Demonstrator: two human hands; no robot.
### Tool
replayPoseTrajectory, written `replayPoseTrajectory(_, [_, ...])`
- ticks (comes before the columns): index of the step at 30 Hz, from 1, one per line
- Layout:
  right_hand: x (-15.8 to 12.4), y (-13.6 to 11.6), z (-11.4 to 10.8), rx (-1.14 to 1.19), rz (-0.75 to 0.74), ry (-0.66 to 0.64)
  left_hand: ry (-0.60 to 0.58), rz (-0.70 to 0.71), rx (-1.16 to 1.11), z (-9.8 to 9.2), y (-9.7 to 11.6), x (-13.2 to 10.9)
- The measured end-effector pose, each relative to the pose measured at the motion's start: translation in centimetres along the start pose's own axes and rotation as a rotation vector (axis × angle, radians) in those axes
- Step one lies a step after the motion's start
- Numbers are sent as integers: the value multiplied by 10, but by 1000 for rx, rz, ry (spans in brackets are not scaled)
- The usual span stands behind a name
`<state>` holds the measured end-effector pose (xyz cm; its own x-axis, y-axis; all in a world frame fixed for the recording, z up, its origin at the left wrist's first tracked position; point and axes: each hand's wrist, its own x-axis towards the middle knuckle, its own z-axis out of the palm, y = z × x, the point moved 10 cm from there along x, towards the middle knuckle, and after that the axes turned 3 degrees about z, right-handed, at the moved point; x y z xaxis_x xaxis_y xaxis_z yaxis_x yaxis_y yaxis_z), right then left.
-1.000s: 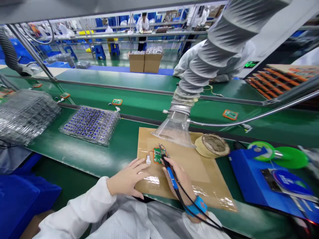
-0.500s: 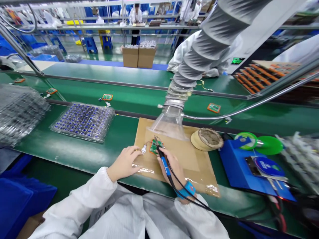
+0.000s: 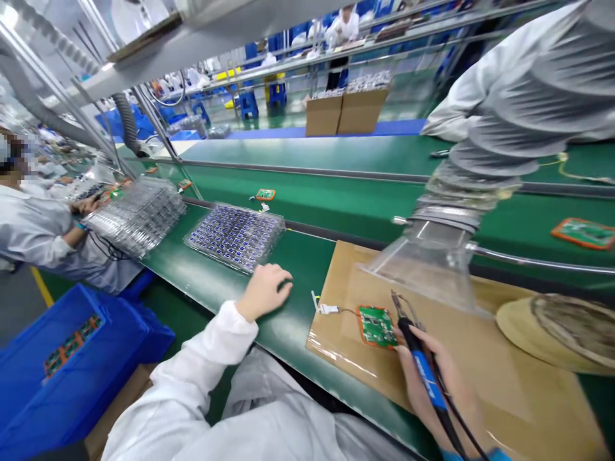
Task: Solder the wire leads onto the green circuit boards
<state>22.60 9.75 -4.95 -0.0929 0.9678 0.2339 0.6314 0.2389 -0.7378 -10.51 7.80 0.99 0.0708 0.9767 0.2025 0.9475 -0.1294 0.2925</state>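
Observation:
My right hand [image 3: 454, 387] grips a soldering iron [image 3: 425, 371] with a blue-and-black handle, its tip pointing up and away, just right of a green circuit board [image 3: 377, 325] with an orange edge. The fingers are close to the board's right side; whether they touch it I cannot tell. A thin wire runs left from the board to a white connector [image 3: 329, 309]. Both lie on a brown cardboard sheet [image 3: 350, 358]. My left hand [image 3: 266, 291] is over the green bench beside a clear tray [image 3: 235, 237] of blue-marked parts, thumb apart from curved fingers, with nothing seen in it.
A fume hood [image 3: 427, 256] on a grey hose hangs over the cardboard. Right of it lies a round tan roll [image 3: 557, 333]. Stacked clear trays [image 3: 139, 214] stand left, near a co-worker [image 3: 33, 218]. A blue bin [image 3: 72, 371] holds boards. More boards [image 3: 266, 194] lie behind.
My view has swung left. My left hand has left the white connector and moved left towards the tray. The soldering iron has come off the board to its right, still in my right hand.

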Motion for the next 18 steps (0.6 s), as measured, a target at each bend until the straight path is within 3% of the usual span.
replayPoseTrajectory(4, [0, -7, 2, 13, -8, -64, 146, -212, 159, -61, -80, 4])
replayPoseTrajectory(6, [-1, -11, 1, 11, 17, -72, 147, -289, 256, -78, -108, 9])
replayPoseTrajectory(10, [-3, -18, -2, 40, 58, -39, -21, -397, 424, -80, -141, 22])
replayPoseTrajectory(15, [-5, -28, -7, 69, 73, -2, -186, -399, 403, -71, -158, 40])
replayPoseTrajectory(18, [-4, -29, -7, 74, 47, 15, -263, -326, 359, -69, -160, 52])
